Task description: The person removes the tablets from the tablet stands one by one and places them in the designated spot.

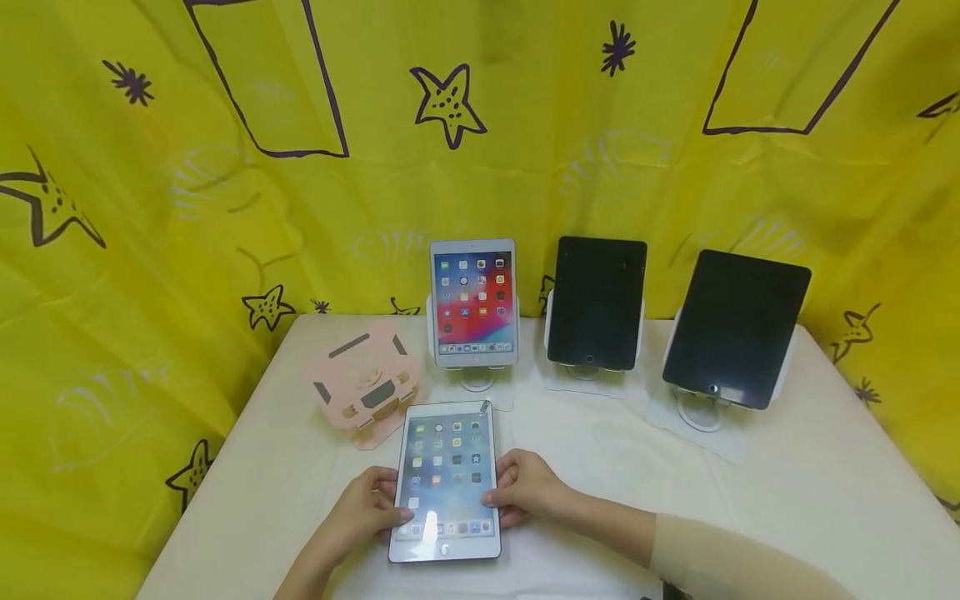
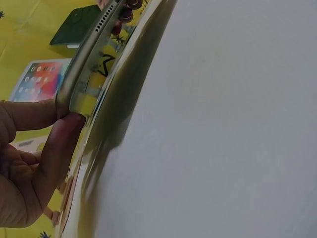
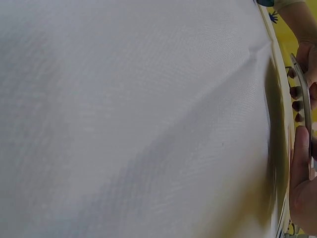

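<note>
A white-framed tablet (image 1: 446, 542), its lit screen full of app icons, is held between my two hands near the front of the table. My left hand (image 1: 360, 508) grips its left edge, thumb on the front frame and the other fingers underneath. On the opposite edge my right hand (image 1: 532, 487) grips it the same way, thumb over the screen's side. The left wrist view shows the thin edge of the tablet (image 2: 84, 57) with speaker holes, raised over the white cloth. Beyond its top left corner stands a pink folding tablet stand (image 1: 341, 375), holding nothing.
Behind, a lit tablet with a red and blue screen (image 1: 476, 300) leans on a white stand. To its right are two dark-screened tablets, one upright (image 1: 596, 304) and one tilted (image 1: 738, 329), also on white stands. A yellow patterned curtain (image 1: 525, 167) hangs behind the white-covered table (image 1: 247, 508).
</note>
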{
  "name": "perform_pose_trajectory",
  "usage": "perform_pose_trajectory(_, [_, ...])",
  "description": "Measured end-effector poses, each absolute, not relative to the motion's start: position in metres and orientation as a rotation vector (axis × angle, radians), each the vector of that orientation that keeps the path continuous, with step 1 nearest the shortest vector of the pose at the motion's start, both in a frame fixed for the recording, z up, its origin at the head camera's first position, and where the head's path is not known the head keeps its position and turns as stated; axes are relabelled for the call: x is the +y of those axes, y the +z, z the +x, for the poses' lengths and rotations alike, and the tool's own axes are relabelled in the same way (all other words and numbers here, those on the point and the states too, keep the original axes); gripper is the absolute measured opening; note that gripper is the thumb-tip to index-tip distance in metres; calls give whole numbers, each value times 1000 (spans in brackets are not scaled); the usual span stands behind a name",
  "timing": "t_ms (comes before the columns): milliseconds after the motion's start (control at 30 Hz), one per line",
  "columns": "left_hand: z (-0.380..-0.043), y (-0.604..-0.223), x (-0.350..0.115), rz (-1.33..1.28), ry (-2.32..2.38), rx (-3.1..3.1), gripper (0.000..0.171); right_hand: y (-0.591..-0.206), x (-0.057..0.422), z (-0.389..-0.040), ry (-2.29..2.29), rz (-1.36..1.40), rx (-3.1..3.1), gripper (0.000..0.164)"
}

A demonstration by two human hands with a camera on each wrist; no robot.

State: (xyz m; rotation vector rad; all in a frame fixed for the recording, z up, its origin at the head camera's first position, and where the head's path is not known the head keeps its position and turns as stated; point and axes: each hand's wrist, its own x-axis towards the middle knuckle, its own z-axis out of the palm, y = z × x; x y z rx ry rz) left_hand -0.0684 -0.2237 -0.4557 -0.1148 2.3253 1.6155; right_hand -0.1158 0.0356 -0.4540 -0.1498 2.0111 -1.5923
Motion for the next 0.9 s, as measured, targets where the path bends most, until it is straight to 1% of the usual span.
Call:
perform_pose_trajectory(500, [-69, -454, -246, -207, 1551, 2355, 67, -456, 11, -117, -1617, -176, 1974, 34])
perform_pose_trajectory(900, [-75, -453, -260, -191, 1542, 2351, 68, -461, -3, -119, -1653, -167, 1944, 34])
